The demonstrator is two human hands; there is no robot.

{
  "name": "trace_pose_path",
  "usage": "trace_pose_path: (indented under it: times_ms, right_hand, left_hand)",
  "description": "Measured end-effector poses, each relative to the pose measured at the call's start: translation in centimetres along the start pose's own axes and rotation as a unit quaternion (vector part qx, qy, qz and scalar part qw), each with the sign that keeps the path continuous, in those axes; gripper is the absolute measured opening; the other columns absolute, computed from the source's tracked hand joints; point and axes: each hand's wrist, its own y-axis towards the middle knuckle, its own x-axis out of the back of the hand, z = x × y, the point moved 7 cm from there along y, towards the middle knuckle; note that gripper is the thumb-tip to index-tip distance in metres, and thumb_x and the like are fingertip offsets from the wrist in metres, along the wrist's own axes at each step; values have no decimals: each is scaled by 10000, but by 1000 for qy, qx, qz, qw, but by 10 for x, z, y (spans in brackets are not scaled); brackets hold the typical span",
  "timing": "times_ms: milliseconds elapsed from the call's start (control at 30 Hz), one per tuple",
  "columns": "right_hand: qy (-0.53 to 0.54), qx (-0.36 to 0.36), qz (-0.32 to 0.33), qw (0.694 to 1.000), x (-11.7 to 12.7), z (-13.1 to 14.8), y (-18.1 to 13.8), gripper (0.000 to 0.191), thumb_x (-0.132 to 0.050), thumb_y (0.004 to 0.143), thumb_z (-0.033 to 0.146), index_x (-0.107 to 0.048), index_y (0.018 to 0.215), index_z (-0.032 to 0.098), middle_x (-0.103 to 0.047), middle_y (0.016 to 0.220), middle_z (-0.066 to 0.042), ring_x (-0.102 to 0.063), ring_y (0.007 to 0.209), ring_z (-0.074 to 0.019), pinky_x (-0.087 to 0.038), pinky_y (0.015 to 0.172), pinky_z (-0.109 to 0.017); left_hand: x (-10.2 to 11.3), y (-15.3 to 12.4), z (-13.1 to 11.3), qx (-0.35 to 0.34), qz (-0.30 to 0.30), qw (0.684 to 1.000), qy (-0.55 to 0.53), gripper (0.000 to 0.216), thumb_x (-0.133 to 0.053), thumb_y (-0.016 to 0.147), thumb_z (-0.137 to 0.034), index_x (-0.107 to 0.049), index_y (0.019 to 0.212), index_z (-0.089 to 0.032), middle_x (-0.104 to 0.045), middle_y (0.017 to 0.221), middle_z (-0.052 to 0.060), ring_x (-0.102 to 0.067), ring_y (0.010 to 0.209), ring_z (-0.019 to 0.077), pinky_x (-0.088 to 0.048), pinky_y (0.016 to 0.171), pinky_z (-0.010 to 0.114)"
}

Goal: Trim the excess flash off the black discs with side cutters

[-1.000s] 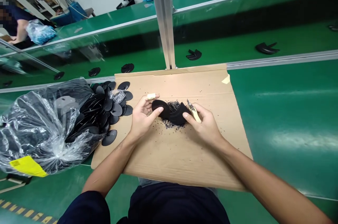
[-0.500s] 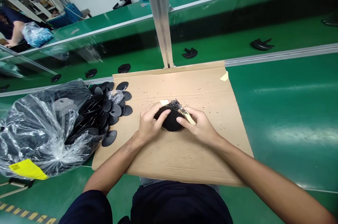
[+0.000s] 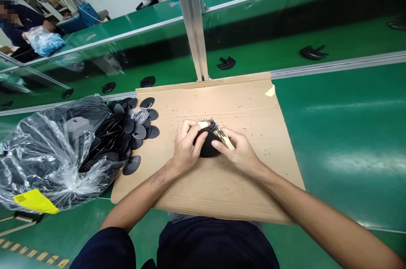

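My left hand (image 3: 188,144) grips a flat black disc (image 3: 208,145) by its left side, thumb on top. A pale cover wraps one of its fingertips. Closed around cream-handled nippers (image 3: 226,138) is my right hand (image 3: 239,148), its thumb close to the disc's right edge. The metal jaws point at the disc's far edge, where small black bits (image 3: 212,124) lie heaped. Whether the jaws touch the disc, I cannot tell. Beneath is a cardboard sheet (image 3: 228,193) sprinkled with more bits.
At left, a clear plastic bag (image 3: 41,142) spills black discs (image 3: 127,127) onto the cardboard's edge. Beyond a metal rail, black curved parts (image 3: 226,63) lie on a green belt (image 3: 260,59). A metal post (image 3: 190,19) rises behind the cardboard. A person (image 3: 19,23) is at far left.
My left hand has shifted right along the disc, nearer the nippers, covering more of its far left edge. My right hand has hardly moved. The person at far left has changed posture.
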Motion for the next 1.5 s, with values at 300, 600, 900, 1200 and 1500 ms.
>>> trace_pose_path:
  times_ms: [300,600,900,1200,1500]
  right_hand:
    - [0,16,-4,1000,-1,3,-2,400,-729,830,582,-683,915,193,-671,875,-34,-609,850,-206,-517,791,-325]
    - [-76,38,-4,996,-2,4,-5,378,-704,862,571,-668,900,197,-653,786,-20,-577,730,-179,-466,689,-304]
    - [-134,126,-28,982,4,19,-8,315,-661,916,518,-673,828,215,-674,784,-36,-582,710,-181,-453,665,-311]
    - [-174,242,-56,953,9,30,-17,129,-597,971,321,-659,895,238,-675,788,-48,-603,694,-185,-469,639,-332]
    - [-260,353,-42,898,5,39,-24,151,-599,947,225,-676,1072,259,-724,886,-71,-629,728,-200,-491,673,-374]
  left_hand:
    - [-3,0,3,4,17,998,-53,252,-467,1054,-358,-643,1129,-194,-701,1022,61,-672,968,174,-546,881,303]
    - [0,-2,-7,-63,-8,998,-22,215,-477,1053,-318,-647,1038,-188,-694,873,37,-664,821,149,-542,783,259]
    - [1,-5,-2,-55,12,996,-68,303,-552,1021,-378,-612,1229,-166,-731,976,75,-712,885,159,-594,803,280]
    - [10,4,6,41,47,966,-250,282,-743,902,-380,-743,1108,-188,-784,999,92,-749,901,187,-624,764,305]
    - [28,0,-17,-163,16,981,-103,208,-668,956,-205,-703,1161,-213,-779,1006,55,-716,868,152,-573,750,301]
